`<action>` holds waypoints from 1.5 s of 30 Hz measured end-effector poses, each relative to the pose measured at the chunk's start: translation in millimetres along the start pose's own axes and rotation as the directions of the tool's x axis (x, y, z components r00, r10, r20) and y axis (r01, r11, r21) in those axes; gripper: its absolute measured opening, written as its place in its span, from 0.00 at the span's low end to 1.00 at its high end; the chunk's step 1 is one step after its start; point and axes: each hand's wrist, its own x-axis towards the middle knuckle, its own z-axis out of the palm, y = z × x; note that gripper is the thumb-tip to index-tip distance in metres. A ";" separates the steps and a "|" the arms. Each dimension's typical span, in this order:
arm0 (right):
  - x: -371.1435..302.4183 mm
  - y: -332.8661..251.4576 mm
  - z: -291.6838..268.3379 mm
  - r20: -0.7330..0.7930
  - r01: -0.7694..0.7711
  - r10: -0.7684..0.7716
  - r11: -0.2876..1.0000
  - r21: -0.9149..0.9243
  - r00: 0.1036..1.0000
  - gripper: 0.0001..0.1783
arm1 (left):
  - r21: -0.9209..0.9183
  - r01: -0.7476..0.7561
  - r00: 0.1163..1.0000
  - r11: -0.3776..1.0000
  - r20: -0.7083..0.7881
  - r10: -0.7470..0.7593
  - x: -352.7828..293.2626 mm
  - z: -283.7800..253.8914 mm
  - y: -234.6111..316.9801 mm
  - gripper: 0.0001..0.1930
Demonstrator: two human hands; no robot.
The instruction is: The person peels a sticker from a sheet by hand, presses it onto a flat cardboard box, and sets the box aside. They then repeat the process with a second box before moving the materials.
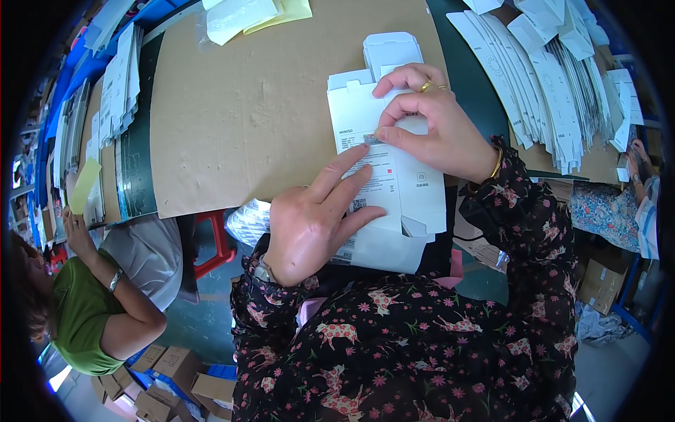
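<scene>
A flattened white carton [415, 179] with printed text lies at the table's near edge, its lower end hanging toward my lap. A small grey sticker [371, 140] is on its printed panel. My right hand [429, 119] is closed, with the thumb and index finger pinched at the sticker's right end. My left hand [313, 218] rests on the carton with fingers stretched out, the index fingertip touching the sticker's left side. Under the carton's upper part is another white carton flap [394, 49].
Brown cardboard [246, 105] covers the table. Flat white cartons [520, 84] are stacked at the right, more cartons [121, 88] at the left. Yellow and white sheets [256, 17] lie at the far edge. A co-worker in green [105, 309] sits left; another person's hand [636, 155] shows at right.
</scene>
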 end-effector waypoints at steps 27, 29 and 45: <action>0.5 -0.5 0.8 -0.006 -0.026 0.026 0.999 0.024 1.000 0.04 | -0.020 0.001 1.000 1.000 0.007 0.000 1.0 -0.7 -0.5 0.24; 1.5 1.2 -1.6 0.013 -0.029 0.029 0.999 0.042 1.000 0.04 | -0.006 0.011 1.000 1.000 0.008 -0.011 1.4 -1.3 1.0 0.24; 0.1 0.7 -0.4 0.015 -0.020 0.019 1.000 0.014 1.000 0.04 | -0.006 0.012 1.000 1.000 0.002 -0.012 0.0 0.3 0.3 0.24</action>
